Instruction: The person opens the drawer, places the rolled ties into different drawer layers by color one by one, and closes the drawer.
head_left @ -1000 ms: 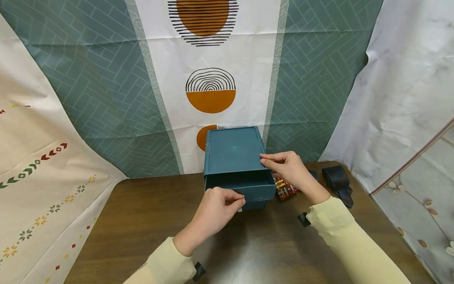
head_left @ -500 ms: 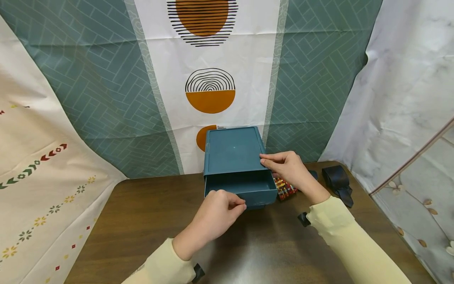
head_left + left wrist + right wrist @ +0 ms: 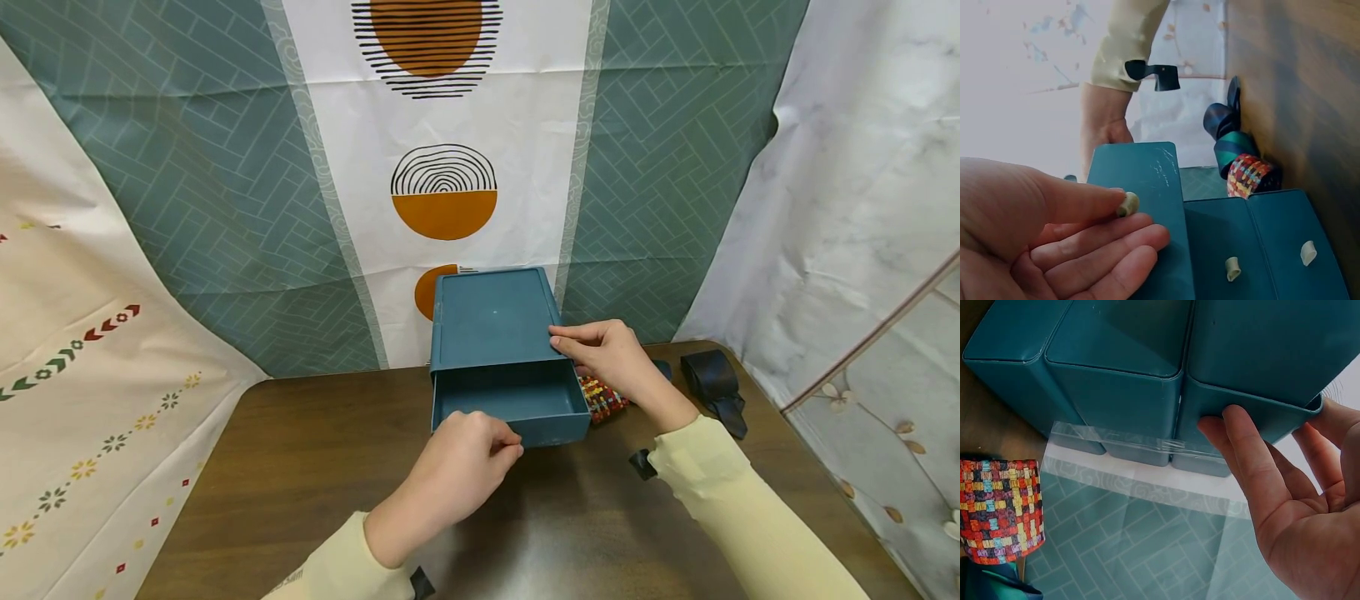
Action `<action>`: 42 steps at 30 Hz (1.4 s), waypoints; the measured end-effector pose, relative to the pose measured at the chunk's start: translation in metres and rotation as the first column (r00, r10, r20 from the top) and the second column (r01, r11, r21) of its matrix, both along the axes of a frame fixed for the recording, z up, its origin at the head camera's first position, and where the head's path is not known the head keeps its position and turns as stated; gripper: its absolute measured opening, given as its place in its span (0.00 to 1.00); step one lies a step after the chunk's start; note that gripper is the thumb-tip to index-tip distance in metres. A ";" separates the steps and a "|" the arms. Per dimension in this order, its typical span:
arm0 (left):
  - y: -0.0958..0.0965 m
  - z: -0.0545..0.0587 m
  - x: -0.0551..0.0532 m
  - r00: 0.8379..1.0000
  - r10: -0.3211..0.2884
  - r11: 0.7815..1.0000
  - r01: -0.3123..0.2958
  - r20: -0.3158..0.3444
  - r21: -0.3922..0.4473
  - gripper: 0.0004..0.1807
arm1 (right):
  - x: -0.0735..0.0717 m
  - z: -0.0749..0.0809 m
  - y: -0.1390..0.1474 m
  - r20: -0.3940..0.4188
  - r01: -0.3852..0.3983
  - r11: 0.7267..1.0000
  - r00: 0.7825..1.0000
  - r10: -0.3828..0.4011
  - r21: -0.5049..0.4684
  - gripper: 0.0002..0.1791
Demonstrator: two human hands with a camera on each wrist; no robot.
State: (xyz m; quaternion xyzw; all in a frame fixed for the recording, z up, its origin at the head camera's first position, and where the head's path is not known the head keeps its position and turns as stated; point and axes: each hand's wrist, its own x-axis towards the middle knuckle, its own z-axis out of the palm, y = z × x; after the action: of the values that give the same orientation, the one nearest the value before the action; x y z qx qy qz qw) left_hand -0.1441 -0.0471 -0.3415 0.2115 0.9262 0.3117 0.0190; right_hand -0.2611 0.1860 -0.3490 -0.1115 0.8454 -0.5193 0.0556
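A small teal drawer cabinet point(image 3: 495, 321) stands against the wall side of the table, its top drawer point(image 3: 551, 429) pulled well out. My left hand point(image 3: 461, 467) pinches the cream pull loop point(image 3: 1127, 204) on that drawer's front between thumb and fingers. Two lower drawers with similar loops show in the left wrist view, pushed in. At the cabinet's upper right edge, my right hand point(image 3: 611, 358) grips it, with fingertips point(image 3: 1238, 425) against the side wall. The drawer's inside is partly hidden behind my left hand.
To the cabinet's right lie a rolled multicoloured woven tie point(image 3: 602, 400), a green striped tie point(image 3: 1233, 149) and a rolled dark tie point(image 3: 711, 383). The wooden table point(image 3: 322, 450) meets fabric-covered walls at back and sides.
The top drawer has slid further out toward me, following my left hand, and more of its inside shows. My right hand has stayed on the cabinet.
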 end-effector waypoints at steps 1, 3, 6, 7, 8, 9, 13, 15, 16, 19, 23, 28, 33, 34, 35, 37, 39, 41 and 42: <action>0.000 0.001 0.001 1.000 0.000 1.000 0.000 0.000 -0.007 0.06 | 0.000 0.000 0.000 0.001 0.000 1.000 1.000 0.000 0.001 0.21; 0.001 0.002 0.002 1.000 -0.002 1.000 0.002 0.002 -0.018 0.06 | 0.000 0.000 0.000 0.001 0.000 1.000 1.000 0.000 0.004 0.21; 0.002 0.003 0.004 1.000 -0.011 1.000 0.011 0.005 -0.029 0.05 | 0.001 0.000 0.000 0.002 0.002 1.000 1.000 -0.002 0.007 0.22; 0.002 0.003 0.004 1.000 -0.013 0.999 0.013 0.006 -0.032 0.05 | 0.001 0.000 0.000 0.001 0.000 1.000 1.000 0.000 0.009 0.22; 0.002 0.004 0.005 1.000 -0.015 0.999 0.015 0.006 -0.035 0.05 | 0.001 0.000 0.000 0.002 0.001 1.000 1.000 -0.001 0.008 0.22; 0.003 0.004 0.005 1.000 -0.017 0.999 0.017 0.005 -0.038 0.05 | 0.002 0.000 0.000 0.001 -0.001 1.000 1.000 0.001 0.008 0.22; 0.004 0.005 0.008 1.000 -0.019 0.999 0.019 0.001 -0.051 0.05 | 0.002 0.000 -0.001 0.005 0.004 1.000 1.000 -0.004 0.004 0.22; 0.004 0.005 0.009 1.000 -0.021 0.998 0.021 0.000 -0.057 0.05 | 0.002 0.000 -0.001 0.004 0.006 1.000 1.000 -0.006 0.002 0.22; 0.005 0.006 0.010 1.000 -0.022 0.998 0.022 -0.002 -0.060 0.05 | 0.002 0.000 -0.001 0.007 0.010 1.000 1.000 -0.010 -0.001 0.21; 0.005 0.006 0.013 1.000 -0.027 0.997 0.027 -0.008 -0.069 0.04 | 0.002 0.000 -0.001 0.009 0.005 1.000 1.000 -0.005 -0.007 0.21; 0.006 0.006 0.014 0.999 -0.030 0.996 0.029 -0.022 -0.081 0.04 | 0.003 0.000 -0.001 0.008 0.009 1.000 1.000 -0.009 -0.013 0.22; 0.006 0.005 0.014 0.999 -0.026 0.995 0.023 -0.033 -0.095 0.04 | 0.003 0.001 -0.001 -0.001 0.000 1.000 1.000 0.000 -0.012 0.22; 0.006 0.006 0.014 0.999 -0.027 0.995 0.024 -0.025 -0.099 0.04 | 0.003 0.001 -0.001 0.003 0.004 1.000 1.000 -0.004 -0.009 0.22; 0.006 0.007 0.014 0.999 -0.027 0.995 0.025 -0.020 -0.097 0.04 | 0.003 0.001 -0.001 0.001 0.005 1.000 1.000 -0.005 -0.005 0.22; 0.006 0.007 0.014 1.000 -0.027 0.995 0.026 -0.013 -0.095 0.04 | 0.002 0.002 -0.001 0.000 0.007 1.000 1.000 -0.007 -0.004 0.22; 0.006 0.008 0.015 1.000 -0.026 0.996 0.027 0.006 -0.090 0.04 | 0.002 0.002 -0.001 -0.004 0.009 1.000 1.000 -0.009 -0.001 0.22; 0.006 0.010 0.016 0.999 -0.025 0.996 0.027 0.024 -0.084 0.05 | 0.002 0.002 -0.001 -0.004 0.007 1.000 1.000 -0.007 -0.002 0.22; 0.006 0.012 0.017 0.999 -0.025 0.996 0.029 0.048 -0.079 0.05 | 0.002 0.003 -0.002 0.001 0.009 1.000 1.000 -0.009 -0.007 0.22; 0.005 0.013 0.018 0.998 -0.025 0.996 0.030 0.059 -0.080 0.05 | 0.002 0.003 -0.002 0.001 0.009 1.000 1.000 -0.009 -0.009 0.22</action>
State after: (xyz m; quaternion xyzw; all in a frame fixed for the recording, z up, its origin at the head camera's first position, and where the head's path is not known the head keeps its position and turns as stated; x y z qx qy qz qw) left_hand -0.1265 -0.0417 -0.3282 0.2140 0.9340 0.2799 0.0587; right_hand -0.2594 0.1841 -0.3463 -0.1077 0.8434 -0.5236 0.0532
